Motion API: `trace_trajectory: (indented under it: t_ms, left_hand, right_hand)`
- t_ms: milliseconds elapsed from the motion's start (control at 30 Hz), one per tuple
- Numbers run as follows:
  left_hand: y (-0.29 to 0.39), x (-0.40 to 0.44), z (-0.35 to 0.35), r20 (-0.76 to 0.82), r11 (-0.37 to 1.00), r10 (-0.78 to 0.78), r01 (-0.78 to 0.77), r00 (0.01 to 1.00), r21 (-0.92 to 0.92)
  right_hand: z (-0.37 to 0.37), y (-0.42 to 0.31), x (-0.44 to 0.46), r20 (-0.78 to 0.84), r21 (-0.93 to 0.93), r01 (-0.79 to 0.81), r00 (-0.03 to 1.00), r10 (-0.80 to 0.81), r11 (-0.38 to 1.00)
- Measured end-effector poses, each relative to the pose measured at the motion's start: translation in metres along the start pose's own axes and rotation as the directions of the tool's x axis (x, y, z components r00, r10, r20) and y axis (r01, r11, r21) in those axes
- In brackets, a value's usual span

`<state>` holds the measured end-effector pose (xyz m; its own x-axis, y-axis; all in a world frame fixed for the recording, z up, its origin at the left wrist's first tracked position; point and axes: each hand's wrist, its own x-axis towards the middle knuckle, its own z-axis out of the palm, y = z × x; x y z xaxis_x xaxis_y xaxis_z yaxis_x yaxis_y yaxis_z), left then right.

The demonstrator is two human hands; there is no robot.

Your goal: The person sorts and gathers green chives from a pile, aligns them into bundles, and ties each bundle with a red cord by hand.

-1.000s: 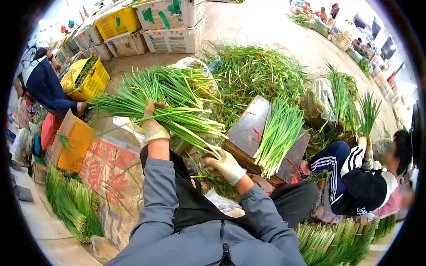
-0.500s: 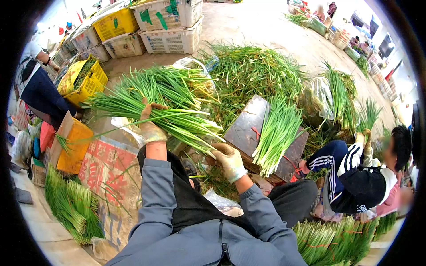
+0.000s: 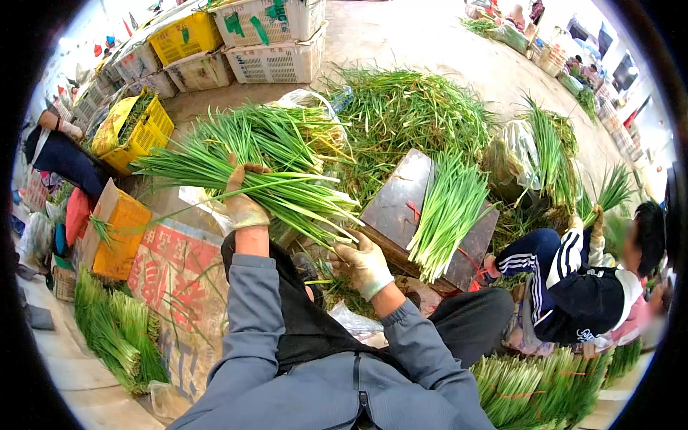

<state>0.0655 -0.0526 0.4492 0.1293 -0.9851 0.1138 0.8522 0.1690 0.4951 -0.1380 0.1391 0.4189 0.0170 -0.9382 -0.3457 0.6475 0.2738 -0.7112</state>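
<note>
My left hand (image 3: pixel 244 200), in a dirty glove, is wrapped round a bunch of long green stalks (image 3: pixel 287 192), leaves pointing left and pale ends right. At the pale ends, my gloved right hand (image 3: pixel 364 264) is closed with thumb and fingers pinched on the stalk tips. Behind the held bunch lies a loose heap of similar stalks (image 3: pixel 269 137). To the right, another bunch (image 3: pixel 450 218) rests on a dark board (image 3: pixel 401 193) with red ties near it.
A large pile of leaves (image 3: pixel 416 115) lies ahead. Stacked crates (image 3: pixel 276 63) and a yellow basket (image 3: pixel 150 130) stand at upper left. A co-worker (image 3: pixel 588 301) sits at right holding stalks. Another person (image 3: pixel 68 161) is at far left. Bundles (image 3: pixel 118 337) lie at lower left.
My right hand has gone up to the pale ends, then slightly down and left, its fingers closing on them. The seated co-worker's stalks have tilted right. The person at far left has shifted position.
</note>
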Motion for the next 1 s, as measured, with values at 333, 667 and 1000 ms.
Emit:
trace_trajectory:
  t_ms: [333, 667, 1000]
  left_hand:
    - [0.021, 0.007, -0.004, -0.073, 0.997, -0.046, 0.042, 0.996, -0.06]
    - [0.008, 0.001, -0.001, 0.044, 0.979, -0.119, 0.125, 0.992, -0.163]
    - [0.001, -0.008, -0.001, 0.066, 0.979, -0.159, 0.166, 0.985, -0.121]
  right_hand:
    - [-0.101, 0.061, -0.001, 0.124, -0.936, 0.126, 0.992, -0.026, 0.328]
    - [-0.044, -0.009, 0.02, 0.005, -0.393, 0.048, 0.999, -0.05, 0.918]
    - [-0.016, 0.005, 0.029, -0.155, -0.079, 0.112, 0.98, -0.123, 0.991]
